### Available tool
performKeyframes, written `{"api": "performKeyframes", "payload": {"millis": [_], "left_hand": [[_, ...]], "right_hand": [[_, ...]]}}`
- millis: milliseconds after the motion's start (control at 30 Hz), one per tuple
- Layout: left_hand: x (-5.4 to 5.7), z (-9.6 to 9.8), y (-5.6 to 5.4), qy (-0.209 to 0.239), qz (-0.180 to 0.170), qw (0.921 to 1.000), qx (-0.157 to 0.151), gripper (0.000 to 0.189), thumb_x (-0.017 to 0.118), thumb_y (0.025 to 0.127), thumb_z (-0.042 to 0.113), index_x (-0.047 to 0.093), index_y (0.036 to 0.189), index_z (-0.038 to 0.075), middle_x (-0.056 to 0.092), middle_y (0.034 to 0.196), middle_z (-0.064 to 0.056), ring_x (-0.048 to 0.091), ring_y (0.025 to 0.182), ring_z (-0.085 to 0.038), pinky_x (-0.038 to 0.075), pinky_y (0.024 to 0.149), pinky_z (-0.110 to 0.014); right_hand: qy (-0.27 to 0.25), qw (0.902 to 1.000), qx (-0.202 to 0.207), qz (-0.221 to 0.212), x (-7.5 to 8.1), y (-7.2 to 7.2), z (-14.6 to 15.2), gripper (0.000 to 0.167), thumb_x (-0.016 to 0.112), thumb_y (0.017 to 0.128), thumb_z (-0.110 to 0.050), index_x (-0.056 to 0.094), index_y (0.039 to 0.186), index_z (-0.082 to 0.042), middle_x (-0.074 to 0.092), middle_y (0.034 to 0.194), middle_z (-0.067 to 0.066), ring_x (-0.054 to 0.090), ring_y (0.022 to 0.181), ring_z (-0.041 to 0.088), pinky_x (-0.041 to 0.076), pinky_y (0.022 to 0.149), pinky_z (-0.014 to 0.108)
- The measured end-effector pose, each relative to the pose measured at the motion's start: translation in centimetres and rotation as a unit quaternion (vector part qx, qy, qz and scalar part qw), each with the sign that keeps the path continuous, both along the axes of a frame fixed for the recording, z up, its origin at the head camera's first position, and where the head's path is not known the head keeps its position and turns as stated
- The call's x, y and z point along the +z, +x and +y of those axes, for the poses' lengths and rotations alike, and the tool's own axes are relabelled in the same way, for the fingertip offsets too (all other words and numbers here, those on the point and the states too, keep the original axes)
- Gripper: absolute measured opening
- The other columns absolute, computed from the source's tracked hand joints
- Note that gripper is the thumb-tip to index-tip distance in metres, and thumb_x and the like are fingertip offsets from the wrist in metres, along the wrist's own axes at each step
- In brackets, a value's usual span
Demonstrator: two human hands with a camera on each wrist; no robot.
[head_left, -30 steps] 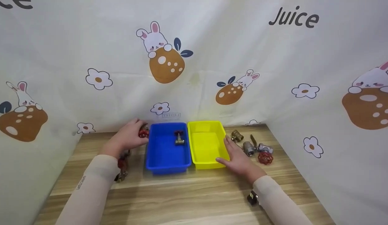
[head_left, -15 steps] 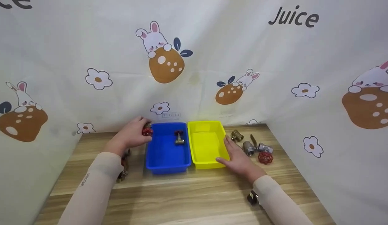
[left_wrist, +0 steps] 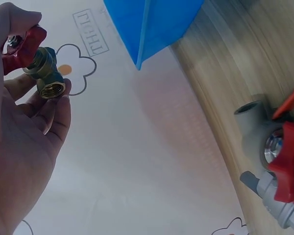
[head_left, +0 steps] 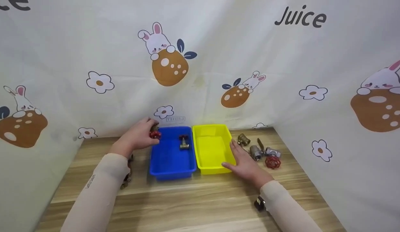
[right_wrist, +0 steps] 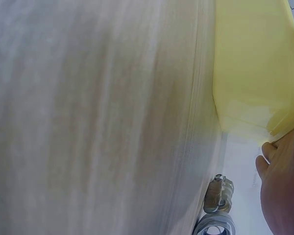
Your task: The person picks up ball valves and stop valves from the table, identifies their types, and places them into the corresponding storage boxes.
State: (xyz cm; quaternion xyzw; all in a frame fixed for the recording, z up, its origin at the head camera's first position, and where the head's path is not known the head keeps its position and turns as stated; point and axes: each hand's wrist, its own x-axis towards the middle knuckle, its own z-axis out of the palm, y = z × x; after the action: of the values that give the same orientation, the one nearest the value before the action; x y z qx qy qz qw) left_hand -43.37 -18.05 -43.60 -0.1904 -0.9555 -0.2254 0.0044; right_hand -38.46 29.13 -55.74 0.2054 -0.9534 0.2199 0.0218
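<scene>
My left hand [head_left: 138, 136] holds a brass gate valve [left_wrist: 48, 76] with a red handwheel [left_wrist: 25, 48], thumb on the wheel and fingertips under the brass body. In the head view that hand is over the far left rim of the blue bin [head_left: 172, 175]. Inside the bin, near its right wall, lies another brass valve [head_left: 184, 144] with a dark red wheel. My right hand [head_left: 248, 164] rests along the right rim of the yellow bin [head_left: 214, 170], its fingers extended and the thumb over the near corner.
Right of the yellow bin lie a brass fitting [head_left: 243, 139], a grey metal valve [head_left: 255, 152] and a valve with a red wheel [head_left: 272, 162]. More valves [left_wrist: 272, 147] lie left of the blue bin, partly behind my left forearm. A printed cloth stands behind the table.
My left hand has moved right with the brass gate valve, from beside the blue bin to over its left rim. The right hand keeps its place on the yellow bin.
</scene>
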Motion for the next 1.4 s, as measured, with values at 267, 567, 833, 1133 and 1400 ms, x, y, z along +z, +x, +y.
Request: {"api": "performKeyframes", "payload": {"millis": [267,567,833,1133,1400], "left_hand": [[0.3,0.7,-0.2,0.005,-0.009,0.9999,-0.008,0.083,0.087,0.092,0.034,0.051,0.161,0.006,0.055,0.145,-0.017,0.055,0.129,-0.038,0.052,0.114,-0.063],[0.7,1.4,-0.7,-0.001,-0.016,0.9999,-0.002,0.087,0.09,0.091,0.035,0.049,0.163,0.007,0.053,0.152,-0.017,0.054,0.135,-0.038,0.05,0.115,-0.066],[0.6,1.9,-0.9,-0.007,-0.002,0.9999,-0.009,0.085,0.09,0.091,0.036,0.052,0.162,0.007,0.055,0.15,-0.016,0.056,0.135,-0.037,0.051,0.115,-0.065],[0.9,2.6,-1.0,-0.013,-0.002,0.9998,-0.014,0.085,0.089,0.092,0.035,0.051,0.163,0.007,0.051,0.161,-0.018,0.055,0.141,-0.041,0.048,0.116,-0.067],[1.0,3.2,-1.3,-0.022,-0.01,0.9997,-0.005,0.087,0.089,0.092,0.037,0.05,0.165,0.012,0.045,0.17,-0.018,0.05,0.15,-0.045,0.047,0.116,-0.069]], "right_hand": [[-0.004,1.0,0.001,-0.001,0.1,0.0,-0.2,0.109,0.06,0.104,-0.071,0.014,0.175,-0.003,0.007,0.184,0.016,0.016,0.168,0.039,0.018,0.135,0.056],[-0.01,0.9999,-0.004,0.001,0.2,0.1,-0.3,0.109,0.061,0.104,-0.072,0.017,0.175,-0.002,0.012,0.183,0.019,0.019,0.168,0.041,0.019,0.134,0.058],[-0.001,0.9999,-0.01,-0.008,0.1,0.1,-0.3,0.108,0.059,0.104,-0.073,0.015,0.176,-0.006,0.007,0.185,0.013,0.017,0.168,0.041,0.019,0.135,0.056],[-0.014,0.9999,0.002,0.006,0.2,0.1,-0.3,0.106,0.064,0.105,-0.066,0.018,0.175,-0.001,0.011,0.183,0.02,0.019,0.167,0.044,0.019,0.134,0.06],[-0.01,0.9999,0.005,0.005,0.2,0.1,-0.1,0.109,0.061,0.104,-0.071,0.016,0.175,-0.001,0.01,0.183,0.02,0.019,0.167,0.043,0.02,0.134,0.058]]}}
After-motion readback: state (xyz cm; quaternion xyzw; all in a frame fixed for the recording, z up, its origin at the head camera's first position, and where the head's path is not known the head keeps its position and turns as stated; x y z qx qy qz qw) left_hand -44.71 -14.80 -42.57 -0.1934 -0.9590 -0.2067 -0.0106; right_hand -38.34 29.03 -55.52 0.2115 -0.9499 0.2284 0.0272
